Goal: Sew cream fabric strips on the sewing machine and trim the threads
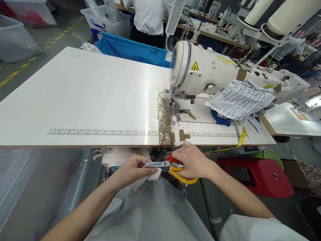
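In front of the table edge, my right hand (192, 160) grips a pair of scissors (164, 164) with red and yellow handles. Their blades point left, toward my left hand (136, 170). That hand pinches a strip of white fabric (155, 174) between thumb and fingers, right beside the scissor tips. How far the blades are apart is hard to make out. Below my hands, grey cloth (160, 207) spreads over my lap. More white fabric (120, 157) hangs under the table edge, behind my left hand.
A white sewing machine (200, 68) stands on the white table (95, 97), with handwritten paper (242, 98) taped to it. A yellow tape measure (242, 137) hangs off the edge. A red stool (260, 177) is at right, a blue fabric bin (132, 50) behind. A person (151, 16) stands farther back.
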`<action>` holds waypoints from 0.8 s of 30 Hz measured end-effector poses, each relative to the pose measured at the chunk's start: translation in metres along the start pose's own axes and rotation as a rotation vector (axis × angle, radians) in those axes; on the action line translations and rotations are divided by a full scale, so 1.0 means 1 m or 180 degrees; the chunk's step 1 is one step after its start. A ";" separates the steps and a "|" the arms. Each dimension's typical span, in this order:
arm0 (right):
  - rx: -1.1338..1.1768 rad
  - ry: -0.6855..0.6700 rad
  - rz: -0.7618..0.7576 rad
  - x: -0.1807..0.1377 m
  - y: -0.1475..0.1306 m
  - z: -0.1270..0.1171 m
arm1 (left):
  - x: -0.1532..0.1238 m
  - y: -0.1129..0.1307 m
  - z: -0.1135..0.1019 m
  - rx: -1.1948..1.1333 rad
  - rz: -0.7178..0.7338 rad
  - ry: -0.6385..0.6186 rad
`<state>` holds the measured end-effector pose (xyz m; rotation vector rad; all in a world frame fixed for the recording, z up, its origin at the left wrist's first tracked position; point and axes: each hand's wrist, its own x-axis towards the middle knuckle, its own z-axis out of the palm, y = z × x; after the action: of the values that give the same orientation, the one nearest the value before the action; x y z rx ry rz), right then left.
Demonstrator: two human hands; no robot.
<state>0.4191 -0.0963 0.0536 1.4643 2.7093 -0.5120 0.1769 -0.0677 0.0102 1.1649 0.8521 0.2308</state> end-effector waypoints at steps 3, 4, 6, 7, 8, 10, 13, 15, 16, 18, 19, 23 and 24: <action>-0.0032 -0.0009 -0.0041 0.000 0.005 0.004 | 0.000 -0.004 -0.002 -0.0080 0.0010 -0.0084; -0.0042 -0.0003 -0.0055 0.000 0.006 0.005 | 0.001 -0.005 -0.003 -0.0107 0.0009 -0.0101; -0.0011 0.0010 -0.0054 0.000 0.008 0.008 | 0.002 -0.008 -0.004 -0.0151 0.0010 -0.0116; 0.0053 0.0005 -0.0039 0.000 0.008 0.009 | 0.002 -0.009 -0.004 -0.0171 0.0016 -0.0122; 0.0164 -0.0017 -0.0016 0.000 0.008 0.009 | 0.002 -0.010 -0.004 -0.0177 0.0017 -0.0129; 0.0530 -0.0036 0.0131 -0.004 0.011 0.007 | 0.002 -0.011 -0.005 -0.0127 0.0019 -0.0118; 0.1124 0.0161 0.0867 -0.014 0.030 -0.003 | -0.001 -0.012 -0.004 0.0096 0.0124 0.0079; 0.1096 0.0448 0.1663 -0.022 0.055 -0.012 | -0.006 -0.015 -0.005 0.0402 0.0291 0.0438; 0.0939 0.0569 0.2031 -0.025 0.070 -0.017 | -0.010 -0.016 -0.005 0.0610 0.0380 0.0647; 0.0532 0.0743 0.2569 -0.028 0.099 -0.027 | -0.017 -0.019 -0.006 0.1063 0.0591 0.1053; 0.0374 0.0800 0.2722 -0.028 0.111 -0.032 | -0.021 -0.020 -0.007 0.1266 0.0739 0.1207; -0.0013 0.1340 0.2858 -0.027 0.116 -0.039 | -0.032 -0.022 -0.011 0.1774 0.1654 0.1562; 0.0057 0.1594 0.2760 -0.027 0.105 -0.034 | -0.034 -0.023 -0.012 0.1832 0.1873 0.1582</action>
<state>0.5248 -0.0551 0.0618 2.7960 1.9544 -0.1194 0.1397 -0.0883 0.0048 1.9382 1.0208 0.8224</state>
